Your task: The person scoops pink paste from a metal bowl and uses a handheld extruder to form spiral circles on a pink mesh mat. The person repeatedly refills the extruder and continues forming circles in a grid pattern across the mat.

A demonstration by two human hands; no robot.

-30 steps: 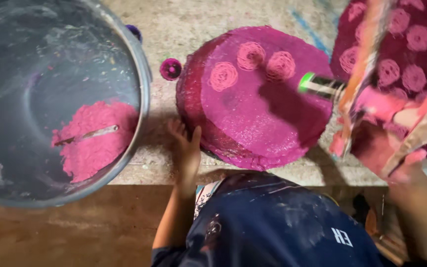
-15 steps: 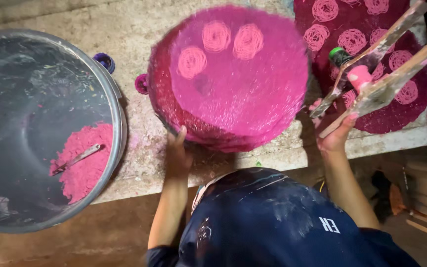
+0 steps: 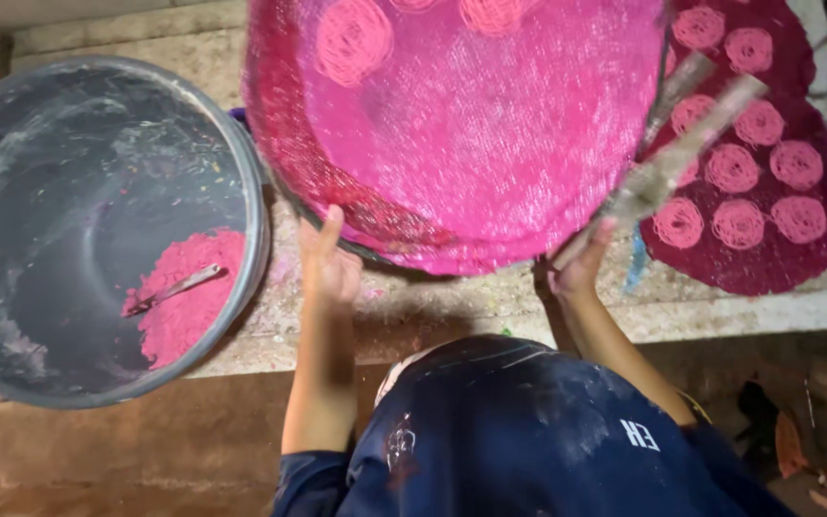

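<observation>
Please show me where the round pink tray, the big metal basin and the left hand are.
Pink tray [image 3: 490,144], head view, on its woven middle.
Basin [image 3: 40,201], head view, on its bare inner wall.
Left hand [image 3: 329,268], head view, on the back of the hand.

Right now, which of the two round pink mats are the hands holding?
The brighter pink mat, nearest the grey tub: the left hand and right hand grip its edge. The darker mat lies untouched on the right.

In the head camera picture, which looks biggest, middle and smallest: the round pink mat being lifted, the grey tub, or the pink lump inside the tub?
1. The round pink mat, though it is raised nearer the camera, so its lead over the tub is unsure.
2. The grey tub, nearly as wide.
3. The pink lump, clearly smallest.
</observation>
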